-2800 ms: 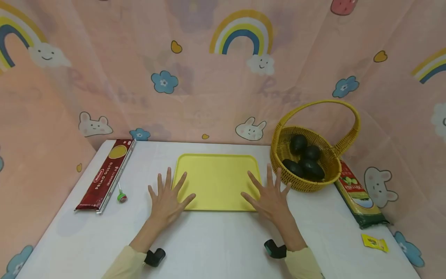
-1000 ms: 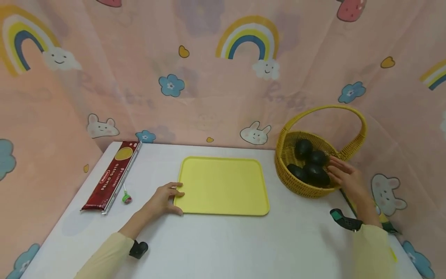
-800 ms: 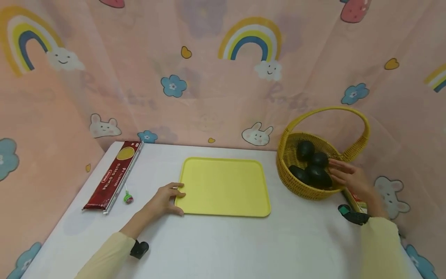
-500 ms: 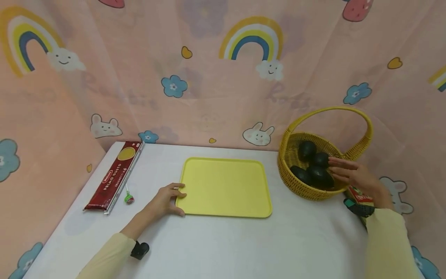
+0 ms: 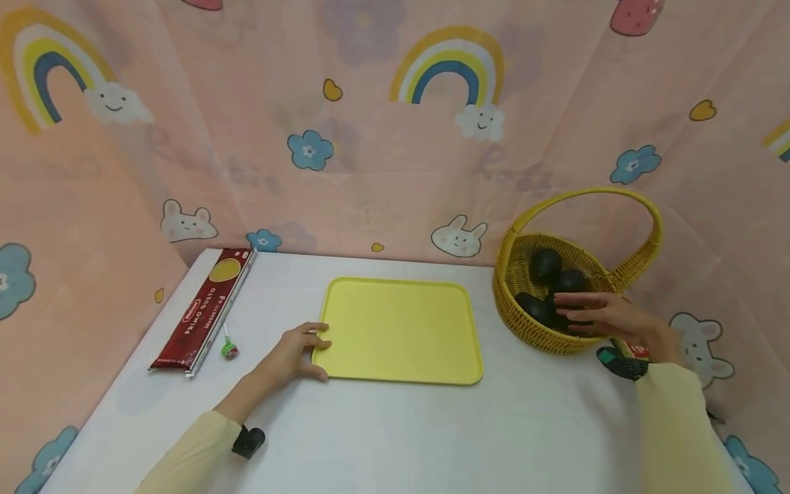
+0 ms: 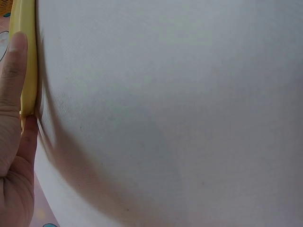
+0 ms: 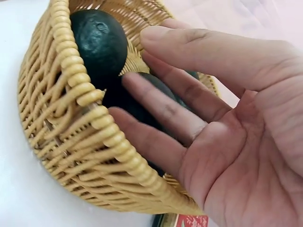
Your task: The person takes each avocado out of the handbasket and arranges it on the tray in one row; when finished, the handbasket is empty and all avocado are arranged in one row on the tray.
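Observation:
My left hand [image 5: 286, 357] holds the near left corner of a yellow rectangular tray [image 5: 404, 333], fingers over the left rim and thumb at the front edge. In the left wrist view, thumb and a finger lie along the tray's edge [image 6: 29, 80]. My right hand [image 5: 617, 317] reaches over the right rim of a yellow wicker basket [image 5: 515, 319], fingers loosely extended and nothing gripped. Several dark green avocados [image 5: 546, 265] lie inside, some partly hidden behind the fingers. The right wrist view shows one avocado [image 7: 98, 46] beyond the fingertips.
A red spaghetti packet [image 5: 200, 312] lies at the left, with a green-wrapped lollipop [image 5: 230, 348] beside it. The basket's tall arched handle [image 5: 642, 261] rises near my right hand. A red-and-green packet [image 5: 636, 350] is mostly hidden under my right wrist.
From spread over the tray, my left hand has moved to its left corner and stayed. My right hand has gone to the basket, recently shifting left over the avocados.

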`<action>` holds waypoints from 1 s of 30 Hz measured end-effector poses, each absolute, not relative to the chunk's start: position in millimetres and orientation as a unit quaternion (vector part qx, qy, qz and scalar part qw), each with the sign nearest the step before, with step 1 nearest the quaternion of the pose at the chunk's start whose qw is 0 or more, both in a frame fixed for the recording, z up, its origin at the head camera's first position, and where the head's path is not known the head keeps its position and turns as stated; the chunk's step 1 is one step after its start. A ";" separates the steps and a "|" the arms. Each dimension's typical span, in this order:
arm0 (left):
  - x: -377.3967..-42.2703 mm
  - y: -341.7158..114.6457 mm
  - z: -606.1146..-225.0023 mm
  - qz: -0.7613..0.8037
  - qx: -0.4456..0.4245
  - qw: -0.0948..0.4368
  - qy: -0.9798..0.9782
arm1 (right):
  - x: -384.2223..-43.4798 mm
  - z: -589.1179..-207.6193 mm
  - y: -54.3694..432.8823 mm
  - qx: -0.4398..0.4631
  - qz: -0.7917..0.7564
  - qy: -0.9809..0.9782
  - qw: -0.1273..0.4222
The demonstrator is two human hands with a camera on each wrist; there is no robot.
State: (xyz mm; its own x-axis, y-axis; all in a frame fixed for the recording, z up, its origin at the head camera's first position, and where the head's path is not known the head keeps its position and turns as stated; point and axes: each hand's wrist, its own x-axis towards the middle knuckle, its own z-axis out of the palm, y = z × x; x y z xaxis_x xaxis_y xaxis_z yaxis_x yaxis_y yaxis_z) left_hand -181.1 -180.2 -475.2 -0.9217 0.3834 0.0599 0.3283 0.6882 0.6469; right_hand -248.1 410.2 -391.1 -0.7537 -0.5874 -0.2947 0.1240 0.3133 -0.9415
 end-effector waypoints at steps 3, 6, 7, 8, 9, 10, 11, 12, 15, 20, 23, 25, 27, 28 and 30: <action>-181.6 -180.9 -475.1 0.348 0.194 0.043 0.916 | -250.1 -393.3 406.2 -0.175 -0.579 0.726 0.327; -181.4 -181.9 -475.1 0.346 0.198 0.042 0.916 | -251.5 -395.4 399.9 -0.184 -0.591 0.715 0.326; -181.2 -182.2 -474.9 0.348 0.195 0.045 0.916 | -251.9 -396.0 397.2 -0.179 -0.593 0.716 0.321; -181.0 -182.5 -474.7 0.348 0.195 0.045 0.916 | -252.3 -396.4 394.3 -0.175 -0.592 0.722 0.314; -180.8 -182.6 -474.6 0.349 0.194 0.046 0.916 | -252.7 -396.7 390.9 -0.169 -0.587 0.731 0.304; -180.8 -182.8 -474.8 0.348 0.194 0.045 0.916 | -253.2 -397.1 387.3 -0.161 -0.580 0.743 0.292; -180.6 -183.0 -474.9 0.348 0.195 0.045 0.916 | -253.7 -397.3 383.4 -0.152 -0.572 0.757 0.278; -180.6 -183.0 -475.0 0.350 0.196 0.046 0.915 | -254.5 -397.6 379.6 -0.142 -0.560 0.772 0.264; -180.6 -182.7 -476.0 0.352 0.198 0.044 0.913 | -256.8 -397.4 369.1 -0.128 -0.518 0.816 0.220; -180.4 -183.5 -475.4 0.354 0.187 0.045 0.915 | -268.2 -397.0 350.9 -0.133 -0.443 0.871 0.163; -180.4 -183.2 -475.7 0.356 0.185 0.048 0.915 | -275.9 -399.1 340.4 -0.123 -0.415 0.890 0.145; -180.5 -182.7 -476.4 0.360 0.185 0.051 0.913 | -280.3 -401.1 334.8 -0.114 -0.400 0.900 0.134; -180.7 -182.3 -477.2 0.358 0.189 0.049 0.913 | -283.5 -402.7 330.8 -0.101 -0.382 0.910 0.127; -180.8 -182.0 -477.6 0.359 0.190 0.049 0.912 | -285.0 -403.3 329.0 -0.094 -0.377 0.913 0.125; -181.1 -181.6 -478.2 0.358 0.196 0.045 0.912 | -287.4 -404.1 326.3 -0.086 -0.367 0.918 0.122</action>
State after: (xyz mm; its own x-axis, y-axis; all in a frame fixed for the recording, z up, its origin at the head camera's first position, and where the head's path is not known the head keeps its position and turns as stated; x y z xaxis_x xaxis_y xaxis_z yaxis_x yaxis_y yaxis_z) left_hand -181.1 -181.6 -478.2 -0.9194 0.3890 0.0584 0.3246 0.6665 0.6712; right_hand -287.4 326.3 -404.1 -0.9556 -0.2469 -0.1607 -0.0682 0.7162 -0.6945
